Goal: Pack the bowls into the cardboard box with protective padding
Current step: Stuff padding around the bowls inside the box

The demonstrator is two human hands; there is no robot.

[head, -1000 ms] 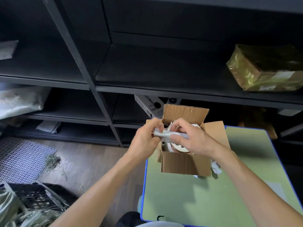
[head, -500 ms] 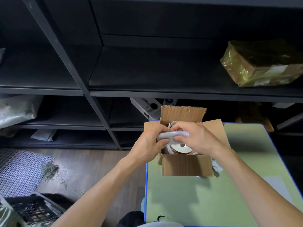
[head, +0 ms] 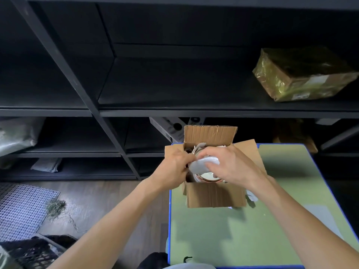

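left hand (head: 174, 166) and right hand (head: 234, 166) each pinch an end of the white padding (head: 201, 165); it lies crosswise, just above the bowl (head: 208, 176) in the cardboard box (head: 213, 197); down next, likely.

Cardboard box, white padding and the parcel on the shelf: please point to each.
cardboard box (head: 215, 195), head view, near front wall.
white padding (head: 196, 167), head view, its exposed middle.
parcel (head: 291, 82), head view, its shiny wrapped side.
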